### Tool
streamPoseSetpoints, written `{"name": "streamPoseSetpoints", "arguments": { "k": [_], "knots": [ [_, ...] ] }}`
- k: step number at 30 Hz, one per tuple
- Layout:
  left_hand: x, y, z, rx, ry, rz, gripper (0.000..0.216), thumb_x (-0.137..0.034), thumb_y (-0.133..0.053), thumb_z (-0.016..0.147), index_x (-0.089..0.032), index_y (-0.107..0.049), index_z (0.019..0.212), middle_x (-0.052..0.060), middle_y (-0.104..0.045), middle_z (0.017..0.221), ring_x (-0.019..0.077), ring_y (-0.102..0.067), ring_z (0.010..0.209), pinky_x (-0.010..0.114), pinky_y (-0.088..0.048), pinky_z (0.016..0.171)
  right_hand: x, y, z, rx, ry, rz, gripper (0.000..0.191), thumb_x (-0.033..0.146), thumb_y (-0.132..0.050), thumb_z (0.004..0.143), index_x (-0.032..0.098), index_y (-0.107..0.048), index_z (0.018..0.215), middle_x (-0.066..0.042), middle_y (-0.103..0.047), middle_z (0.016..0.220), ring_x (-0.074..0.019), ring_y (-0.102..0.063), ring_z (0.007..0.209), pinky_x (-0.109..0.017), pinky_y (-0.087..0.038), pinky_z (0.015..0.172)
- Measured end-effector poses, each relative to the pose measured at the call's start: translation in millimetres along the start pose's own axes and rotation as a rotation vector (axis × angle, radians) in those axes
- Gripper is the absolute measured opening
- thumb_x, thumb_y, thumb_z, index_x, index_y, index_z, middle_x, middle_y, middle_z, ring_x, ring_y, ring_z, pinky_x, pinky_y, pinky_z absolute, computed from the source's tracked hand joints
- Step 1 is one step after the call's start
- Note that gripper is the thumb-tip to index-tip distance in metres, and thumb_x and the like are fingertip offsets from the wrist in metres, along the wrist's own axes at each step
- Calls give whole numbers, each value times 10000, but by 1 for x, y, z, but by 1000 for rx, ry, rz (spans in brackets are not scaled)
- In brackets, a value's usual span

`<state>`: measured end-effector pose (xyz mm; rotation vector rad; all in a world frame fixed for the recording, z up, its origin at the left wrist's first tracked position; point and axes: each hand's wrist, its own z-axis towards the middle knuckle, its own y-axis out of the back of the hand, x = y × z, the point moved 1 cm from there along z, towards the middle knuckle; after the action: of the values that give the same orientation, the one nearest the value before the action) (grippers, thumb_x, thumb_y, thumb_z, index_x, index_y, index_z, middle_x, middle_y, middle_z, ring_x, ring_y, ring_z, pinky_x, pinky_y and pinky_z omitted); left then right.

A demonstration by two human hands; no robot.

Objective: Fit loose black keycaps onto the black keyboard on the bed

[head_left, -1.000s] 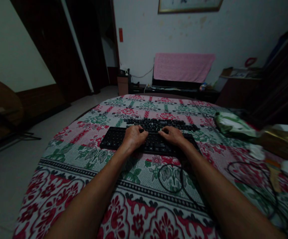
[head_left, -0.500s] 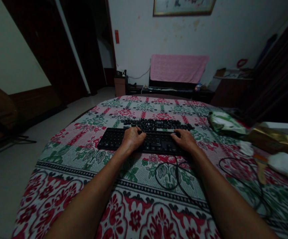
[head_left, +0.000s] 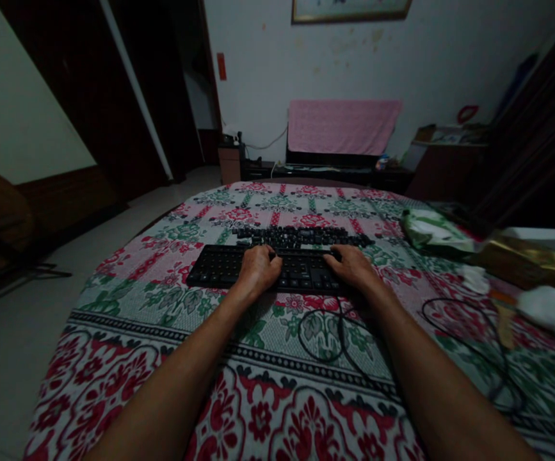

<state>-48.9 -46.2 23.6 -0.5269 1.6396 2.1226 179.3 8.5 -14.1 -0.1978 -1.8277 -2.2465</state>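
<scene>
A black keyboard [head_left: 219, 266] lies on the flowered tablecloth in front of me, many of its key positions bare, with some keycaps along the near rows. My left hand [head_left: 259, 267] rests over its middle, fingers curled and thumb close to the index finger; whatever is between them is too dark to make out. At the keyboard's right part, my right hand [head_left: 351, 264] grips it, the index finger by the far edge and the thumb over the top. Just behind the keyboard, loose black keycaps [head_left: 301, 236] lie in a long band.
A black cable [head_left: 340, 326] loops across the tablecloth [head_left: 262, 390] between my forearms and off to the right. Over there lie a brush [head_left: 504, 320], white crumpled tissue [head_left: 475, 280], a green-and-white packet [head_left: 433, 232] and a golden box [head_left: 529, 262].
My right hand has shifted slightly left along the keyboard, and its thumb and index finger are further apart. My left hand stays at the middle, barely moved.
</scene>
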Motion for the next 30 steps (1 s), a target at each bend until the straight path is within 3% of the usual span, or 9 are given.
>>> {"name": "streamPoseSetpoints", "arguments": {
  "k": [3, 8, 17, 25, 30],
  "knots": [
    [-1, 0, 0, -6, 6, 10, 247, -256, -502, 749, -142, -690, 863, 89, -697, 824, 191, -636, 800, 247, -443, 748, 10, 1, -5, -8, 15, 8, 428, 470, -440, 827, 188, -594, 1110, -122, -594, 1163, -284, -490, 1105, -444, -337, 901],
    [-1, 1, 0, -21, 19, 4, 244, -245, -497, 753, -141, -686, 869, 86, -697, 809, 191, -636, 790, 248, -442, 742, 26, -1, -12, -13, 189, 77, 394, 468, -411, 852, 217, -571, 1109, -87, -580, 1194, -248, -475, 1121, -451, -305, 929],
    [-14, 1, -10, -15, -84, 135, 257, -215, -459, 772, -138, -662, 910, 101, -685, 799, 208, -631, 796, 272, -440, 754, 26, -4, -16, -55, 220, 107, 365, 449, -375, 875, 224, -569, 1088, -71, -594, 1165, -240, -485, 1099, -432, -321, 904],
    [15, -4, 10, -19, 129, -171, 182, -242, -531, 685, -142, -671, 747, 26, -618, 543, 169, -620, 605, 221, -433, 569, 27, -2, -16, -18, 209, 104, 358, 435, -384, 875, 221, -576, 1088, -78, -596, 1165, -238, -488, 1090, -429, -314, 903],
    [26, -12, 16, 25, 207, -295, 208, -243, -527, 674, -137, -667, 786, 10, -605, 499, 157, -598, 502, 216, -414, 495, 28, -1, -16, -21, 221, 105, 354, 434, -382, 875, 224, -577, 1083, -72, -596, 1159, -240, -489, 1090, -432, -315, 901]
  ]
}}
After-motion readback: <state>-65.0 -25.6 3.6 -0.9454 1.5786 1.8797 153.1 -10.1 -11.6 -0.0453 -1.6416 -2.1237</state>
